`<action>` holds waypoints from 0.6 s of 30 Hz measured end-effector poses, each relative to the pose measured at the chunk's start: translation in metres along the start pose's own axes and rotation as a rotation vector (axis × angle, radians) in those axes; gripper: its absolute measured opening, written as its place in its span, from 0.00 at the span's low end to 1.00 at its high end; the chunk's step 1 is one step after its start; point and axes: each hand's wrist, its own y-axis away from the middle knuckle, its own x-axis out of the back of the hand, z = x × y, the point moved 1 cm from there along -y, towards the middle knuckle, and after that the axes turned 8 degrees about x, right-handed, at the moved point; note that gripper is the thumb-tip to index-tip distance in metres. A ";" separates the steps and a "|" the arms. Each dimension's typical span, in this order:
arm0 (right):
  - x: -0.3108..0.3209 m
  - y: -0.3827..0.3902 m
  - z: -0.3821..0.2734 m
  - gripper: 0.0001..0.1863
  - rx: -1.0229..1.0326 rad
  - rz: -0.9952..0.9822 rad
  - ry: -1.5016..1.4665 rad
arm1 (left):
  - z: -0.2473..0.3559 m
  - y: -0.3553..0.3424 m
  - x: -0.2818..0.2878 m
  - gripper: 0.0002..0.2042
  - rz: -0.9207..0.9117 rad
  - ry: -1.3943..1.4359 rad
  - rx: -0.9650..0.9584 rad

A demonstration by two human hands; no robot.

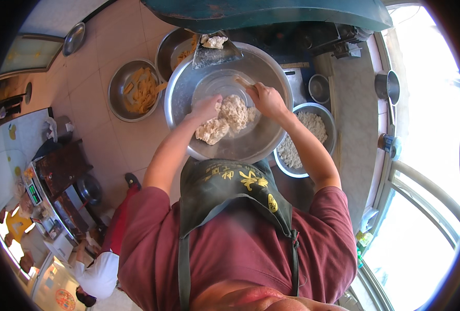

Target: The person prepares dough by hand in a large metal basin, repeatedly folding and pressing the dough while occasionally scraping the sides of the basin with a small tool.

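A wide steel bowl [180, 122] sits in front of me with two rough lumps of floury dough [234, 109]. My left hand [205, 108] is at the left of the lumps, fingers curled against the dough, partly hidden. My right hand [265, 99] grips a short pale wooden implement [242, 81] over the bowl's upper right. Above the bowl's far rim, a grey metal chute [206, 57] of a teal machine [271, 13] carries a small piece of dough [215, 41].
Bowls of yellow strips [139, 93] stand at left, one behind another. A bowl of flour mixture [305, 135], a small bowl [319, 88] and a counter [359, 145] are at right, beside a window [421, 228]. A co-worker in white [95, 272] is at lower left.
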 end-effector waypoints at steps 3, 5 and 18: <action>-0.005 0.011 0.013 0.18 0.017 0.043 -0.061 | -0.021 0.018 0.020 0.23 0.100 0.200 -0.037; -0.004 0.015 0.013 0.18 0.036 0.073 -0.093 | -0.043 0.023 0.029 0.21 0.056 0.206 -0.036; 0.010 -0.067 -0.035 0.17 0.128 0.134 0.096 | -0.043 0.048 0.028 0.20 0.158 0.104 0.122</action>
